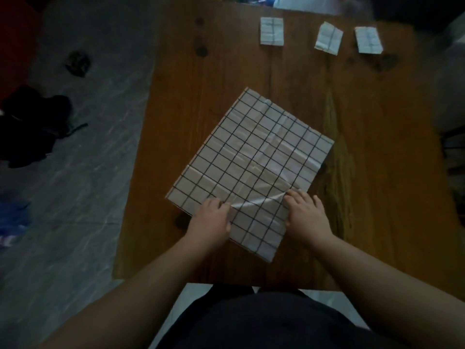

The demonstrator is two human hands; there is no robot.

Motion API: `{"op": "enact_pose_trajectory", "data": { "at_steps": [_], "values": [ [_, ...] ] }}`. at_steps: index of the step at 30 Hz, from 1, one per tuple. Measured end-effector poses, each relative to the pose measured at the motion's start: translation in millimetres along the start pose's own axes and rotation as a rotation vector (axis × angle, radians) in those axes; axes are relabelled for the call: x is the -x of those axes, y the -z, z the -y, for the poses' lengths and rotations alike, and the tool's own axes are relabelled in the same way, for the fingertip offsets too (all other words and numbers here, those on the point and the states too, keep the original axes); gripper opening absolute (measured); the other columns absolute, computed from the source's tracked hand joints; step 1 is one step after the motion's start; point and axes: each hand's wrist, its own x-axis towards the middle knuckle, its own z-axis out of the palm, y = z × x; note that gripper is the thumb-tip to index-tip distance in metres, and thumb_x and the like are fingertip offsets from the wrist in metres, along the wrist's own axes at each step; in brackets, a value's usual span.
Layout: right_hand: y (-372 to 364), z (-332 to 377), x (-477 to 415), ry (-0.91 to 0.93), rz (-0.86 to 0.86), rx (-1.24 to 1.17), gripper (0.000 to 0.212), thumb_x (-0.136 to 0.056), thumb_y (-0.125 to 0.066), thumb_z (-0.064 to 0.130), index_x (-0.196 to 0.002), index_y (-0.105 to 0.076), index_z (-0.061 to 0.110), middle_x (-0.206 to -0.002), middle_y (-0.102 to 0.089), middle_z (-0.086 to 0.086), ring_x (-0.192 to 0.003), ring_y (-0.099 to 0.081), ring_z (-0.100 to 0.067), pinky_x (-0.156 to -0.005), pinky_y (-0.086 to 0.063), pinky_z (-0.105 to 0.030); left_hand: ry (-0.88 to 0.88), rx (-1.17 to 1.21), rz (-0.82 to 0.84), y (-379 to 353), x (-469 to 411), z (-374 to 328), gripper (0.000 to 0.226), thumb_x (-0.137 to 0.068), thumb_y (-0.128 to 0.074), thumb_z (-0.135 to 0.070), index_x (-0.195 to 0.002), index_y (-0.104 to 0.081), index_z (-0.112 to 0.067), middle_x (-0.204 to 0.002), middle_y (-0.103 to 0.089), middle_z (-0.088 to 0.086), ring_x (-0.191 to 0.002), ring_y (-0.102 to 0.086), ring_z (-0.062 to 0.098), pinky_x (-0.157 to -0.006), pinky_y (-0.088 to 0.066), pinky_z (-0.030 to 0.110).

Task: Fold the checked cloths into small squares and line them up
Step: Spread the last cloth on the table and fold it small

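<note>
A white cloth with a black check pattern (pixel 251 157) lies spread and turned at an angle in the middle of the wooden table (pixel 377 172). My left hand (pixel 210 220) pinches its near left part and my right hand (pixel 305 214) pinches its near right part. Between the two hands a raised crease runs across the cloth. Three small folded cloths sit in a row at the far edge: one at the left (pixel 271 31), one in the middle (pixel 327 39), one at the right (pixel 368 39).
The table's left edge borders a grey floor (pixel 75 197). On that floor lie a dark heap of fabric (pixel 32 127), a small dark object (pixel 78 62) and something blue (pixel 12 217). A dark chair (pixel 453 147) stands at the right.
</note>
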Motion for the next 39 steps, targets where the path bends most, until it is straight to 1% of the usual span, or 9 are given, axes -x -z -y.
{"op": "enact_pose_trajectory", "data": {
  "at_steps": [5, 10, 14, 19, 25, 30, 34, 36, 39],
  "values": [
    [2.3, -21.2, 0.2, -0.106, -0.017, -0.048, 0.068, -0.095, -0.049, 0.021, -0.157, -0.024, 0.024, -0.168, -0.012, -0.001, -0.155, 0.000, -0.021, -0.126, -0.006, -0.048, -0.103, -0.070, 0.057, -15.5, 3.8, -25.2, 0.069, -0.096, -0.059, -0.032, -0.156, -0.027, -0.026, -0.155, -0.033, 0.005, -0.144, -0.030, 0.027, -0.121, -0.028, 0.045],
    [-14.2, -17.7, 30.4, -0.031, -0.057, -0.112, 0.068, -0.095, -0.052, 0.024, -0.157, -0.024, 0.024, -0.167, -0.017, -0.002, -0.155, -0.007, -0.021, -0.126, -0.011, -0.044, -0.189, -0.051, 0.051, -33.8, 8.7, -40.0, 0.070, -0.097, -0.058, -0.029, -0.158, -0.023, -0.029, -0.154, -0.035, 0.002, -0.143, -0.032, 0.023, -0.120, -0.030, 0.043],
    [-33.7, -11.1, 70.5, 0.006, -0.071, -0.183, 0.067, -0.096, -0.053, 0.022, -0.157, -0.026, 0.022, -0.165, -0.022, -0.001, -0.154, -0.013, -0.018, -0.125, -0.010, -0.035, -0.259, 0.021, -0.019, -38.5, 20.2, -40.9, 0.062, -0.099, -0.053, -0.025, -0.156, -0.030, -0.028, -0.153, -0.040, -0.003, -0.142, -0.034, 0.017, -0.119, -0.031, 0.038],
    [-66.7, -23.3, 104.4, 0.064, -0.081, -0.193, 0.060, -0.096, -0.052, 0.025, -0.153, -0.035, 0.018, -0.156, -0.037, -0.002, -0.146, -0.028, -0.017, -0.121, -0.021, -0.032, -0.142, -0.029, -0.137, -47.4, 42.5, -7.8, 0.054, -0.099, -0.053, -0.026, -0.152, -0.039, -0.024, -0.154, -0.040, -0.001, -0.146, -0.030, 0.018, -0.121, -0.028, 0.037],
    [-99.4, -52.5, 122.9, 0.145, -0.143, -0.099, 0.054, -0.096, -0.051, 0.035, -0.146, -0.045, 0.016, -0.151, -0.044, -0.005, -0.142, -0.037, -0.022, -0.120, -0.026, -0.037, -0.085, -0.108, -0.107, -80.9, 80.0, -5.6, 0.062, -0.102, -0.050, -0.042, -0.158, -0.031, -0.023, -0.167, -0.025, 0.001, -0.155, -0.016, 0.022, -0.125, -0.014, 0.040],
    [-125.2, -82.8, 146.5, 0.219, -0.133, -0.013, 0.061, -0.094, -0.054, 0.044, -0.149, -0.039, 0.021, -0.155, -0.037, -0.002, -0.145, -0.031, -0.023, -0.123, -0.022, -0.043, -0.048, -0.149, -0.073, -110.1, 113.6, -25.1, 0.073, -0.101, -0.053, -0.044, -0.161, -0.018, -0.024, -0.170, -0.014, -0.001, -0.157, -0.007, 0.021, -0.125, -0.007, 0.037],
    [-131.8, -96.7, 151.9, 0.237, -0.157, -0.011, 0.055, -0.092, -0.058, 0.029, -0.145, -0.041, 0.024, -0.152, -0.038, -0.001, -0.143, -0.032, -0.024, -0.122, -0.020, -0.045, -0.037, -0.179, -0.122, -128.4, 131.5, -37.1, 0.071, -0.096, -0.063, -0.022, -0.158, -0.030, -0.023, -0.166, -0.027, 0.002, -0.152, -0.022, 0.024, -0.122, -0.021, 0.040],
    [-135.4, -99.6, 154.2, 0.236, -0.171, 0.003, 0.049, -0.091, -0.055, 0.019, -0.139, -0.045, 0.025, -0.146, -0.044, -0.002, -0.137, -0.038, -0.025, -0.118, -0.026, -0.044, -0.038, -0.213, -0.143, -137.2, 138.4, -39.7, 0.069, -0.088, -0.067, -0.009, -0.151, -0.042, -0.022, -0.155, -0.042, 0.003, -0.143, -0.036, 0.025, -0.113, -0.034, 0.042],
    [-140.8, -99.5, 160.7, 0.244, -0.214, -0.005, 0.038, -0.091, -0.055, 0.015, -0.127, -0.055, 0.026, -0.135, -0.054, -0.001, -0.126, -0.048, -0.026, -0.111, -0.033, -0.044, -0.068, -0.195, -0.208, -147.7, 145.4, -38.5, 0.064, -0.082, -0.065, -0.001, -0.142, -0.051, -0.016, -0.142, -0.052, 0.006, -0.130, -0.045, 0.027, -0.102, -0.043, 0.042]
  ]
}}
